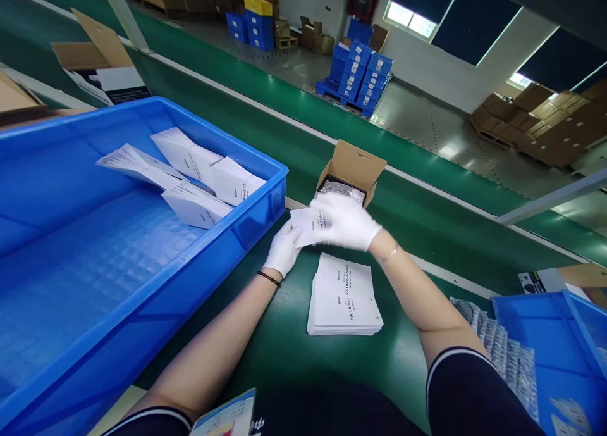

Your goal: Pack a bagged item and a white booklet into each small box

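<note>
My left hand (284, 247), in a white glove, pinches the near left edge of a white printed booklet (307, 226). White-gloved too, my right hand (346, 221) lies over the booklet's right side, its fingers blurred and partly hidden. Just beyond it stands an open cardboard box (356, 164) with its lid raised and a clear-wrapped item (342, 188) inside. Below my hands a stack of white booklets (345, 293) rests on the green work surface.
A large blue bin (222, 259) at left holds several bundles of booklets (190, 161). Bubble-wrapped items (505, 354) lie by another blue bin (526, 322) at lower right. A green conveyor (427, 221) runs behind, with an open carton (107, 75) at far left.
</note>
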Motion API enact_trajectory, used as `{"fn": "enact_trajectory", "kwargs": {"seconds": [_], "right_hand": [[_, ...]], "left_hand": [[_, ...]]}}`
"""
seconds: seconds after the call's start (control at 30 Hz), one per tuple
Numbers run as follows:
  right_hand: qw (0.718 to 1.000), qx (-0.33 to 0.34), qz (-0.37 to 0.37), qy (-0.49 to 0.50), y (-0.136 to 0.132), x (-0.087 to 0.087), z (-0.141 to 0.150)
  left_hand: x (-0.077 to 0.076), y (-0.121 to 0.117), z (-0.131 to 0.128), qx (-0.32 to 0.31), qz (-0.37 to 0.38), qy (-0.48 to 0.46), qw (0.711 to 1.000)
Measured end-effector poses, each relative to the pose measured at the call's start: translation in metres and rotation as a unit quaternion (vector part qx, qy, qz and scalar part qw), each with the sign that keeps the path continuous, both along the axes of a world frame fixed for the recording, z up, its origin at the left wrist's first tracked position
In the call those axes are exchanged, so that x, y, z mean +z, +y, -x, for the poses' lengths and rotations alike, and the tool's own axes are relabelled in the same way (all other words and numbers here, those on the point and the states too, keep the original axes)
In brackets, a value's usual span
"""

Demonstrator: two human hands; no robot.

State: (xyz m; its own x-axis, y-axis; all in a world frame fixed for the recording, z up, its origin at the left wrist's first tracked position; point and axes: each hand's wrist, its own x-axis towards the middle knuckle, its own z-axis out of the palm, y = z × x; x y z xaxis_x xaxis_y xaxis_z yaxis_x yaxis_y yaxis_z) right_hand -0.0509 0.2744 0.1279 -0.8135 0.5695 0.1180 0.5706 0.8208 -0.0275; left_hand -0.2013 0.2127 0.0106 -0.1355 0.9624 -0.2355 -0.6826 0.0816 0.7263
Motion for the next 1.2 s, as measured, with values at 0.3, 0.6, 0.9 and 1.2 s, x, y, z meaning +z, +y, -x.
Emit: {"fn": "enact_trajectory", "kwargs": {"seconds": [0.3, 0.6, 0.9, 1.2], "right_hand": [[0.981, -0.145, -0.123, 0.02, -0.001, -0.015, -0.035], [0.957, -0.28, 0.068, 0.014, 0.046, -0.055, -0.054], [0.951, -0.042, 0.298, -0.064, -0.085, -0.038, -0.098], [0.961, -0.186, 0.201, -0.029, -0.103, -0.055, -0.097]], "left_hand": [[0.0, -0.009, 0.001, -0.103, -0.026, -0.053, 0.993], [-0.004, -0.009, 0.0, -0.116, -0.029, -0.029, 0.992], [0.001, -0.023, -0.008, -0.195, -0.178, 0.264, 0.928], [-0.003, -0.031, -0.011, -0.192, -0.24, 0.383, 0.871]]}}
